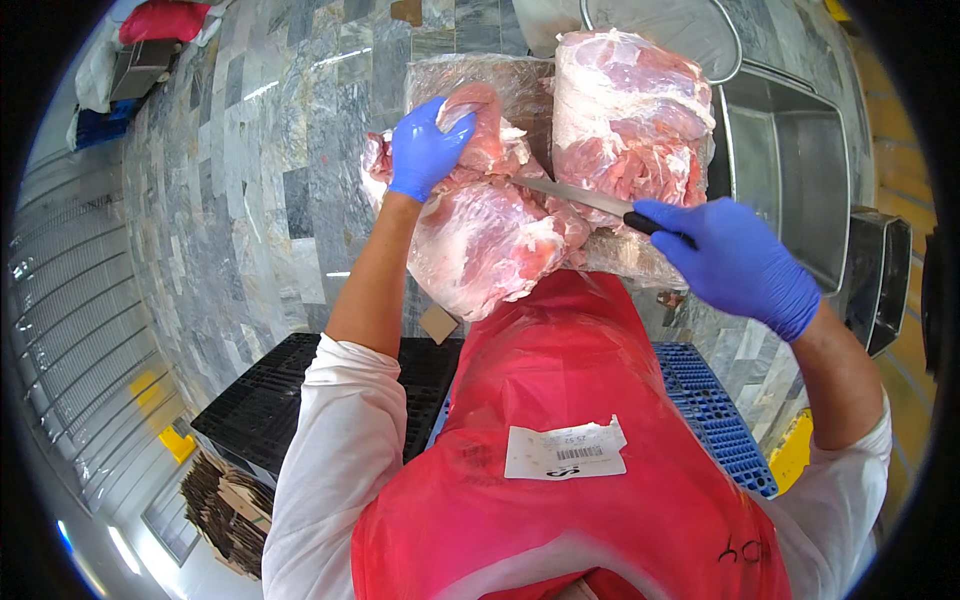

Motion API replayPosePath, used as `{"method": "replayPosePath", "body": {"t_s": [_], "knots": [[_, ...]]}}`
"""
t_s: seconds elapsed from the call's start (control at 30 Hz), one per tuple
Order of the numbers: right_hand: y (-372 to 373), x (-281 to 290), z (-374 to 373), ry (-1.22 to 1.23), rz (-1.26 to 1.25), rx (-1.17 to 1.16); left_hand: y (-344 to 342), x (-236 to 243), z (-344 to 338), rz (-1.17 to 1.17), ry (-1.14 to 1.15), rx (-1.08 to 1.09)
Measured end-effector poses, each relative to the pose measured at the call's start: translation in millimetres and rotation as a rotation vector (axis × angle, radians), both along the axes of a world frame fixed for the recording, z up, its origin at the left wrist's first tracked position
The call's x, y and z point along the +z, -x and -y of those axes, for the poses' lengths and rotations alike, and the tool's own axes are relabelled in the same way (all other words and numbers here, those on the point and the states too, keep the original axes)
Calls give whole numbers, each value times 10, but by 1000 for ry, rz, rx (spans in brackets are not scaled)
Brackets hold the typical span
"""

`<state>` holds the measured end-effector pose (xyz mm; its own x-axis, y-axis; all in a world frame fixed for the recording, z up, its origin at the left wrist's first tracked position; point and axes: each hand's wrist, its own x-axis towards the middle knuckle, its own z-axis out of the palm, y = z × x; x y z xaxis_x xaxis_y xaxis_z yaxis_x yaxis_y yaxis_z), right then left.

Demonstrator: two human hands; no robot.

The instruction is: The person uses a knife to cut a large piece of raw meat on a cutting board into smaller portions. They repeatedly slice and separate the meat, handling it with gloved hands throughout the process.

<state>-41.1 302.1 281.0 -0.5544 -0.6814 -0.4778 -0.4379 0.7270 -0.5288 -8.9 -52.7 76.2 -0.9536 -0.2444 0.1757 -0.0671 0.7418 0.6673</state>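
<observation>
A large piece of raw meat [480, 245], pale with fat and pink inside, lies in front of me. My left hand [428, 148], in a blue glove, is closed on a fleshy flap [475, 125] at its far side and holds it up. In my right hand [735, 262], also gloved in blue, is a knife [580, 196] with a black handle. Its blade points left, and the tip reaches the meat just right of my left hand. Whether the tip is inside the meat I cannot tell. A second, bigger piece of meat [632, 120] sits to the right, beyond the knife.
At the right stand a deep steel tub [835, 190] and a smaller metal bin [885, 280]. A clear-lined round container [738, 50] is at the far right. Black [260, 395] and blue [710, 400] plastic pallets flank my red apron [560, 370]. Stacked cardboard [225, 510] lies lower left.
</observation>
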Motion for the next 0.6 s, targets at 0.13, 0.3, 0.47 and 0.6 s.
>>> {"method": "replayPosePath", "body": {"t_s": [0.13,0.3,0.47,0.6], "knots": [[-527,-208,-30,-50,-116,-84,-3,-199,79,19,-5,41],[-1326,-902,-230,18,-242,-293,2,-108,55,64,-80,99],[-1772,-1446,-288,81,-353,-338,57,-109,86,36,15,157],[-1816,-1514,-276,105,-318,-383,76,-220,123,-1,-65,176]]}}
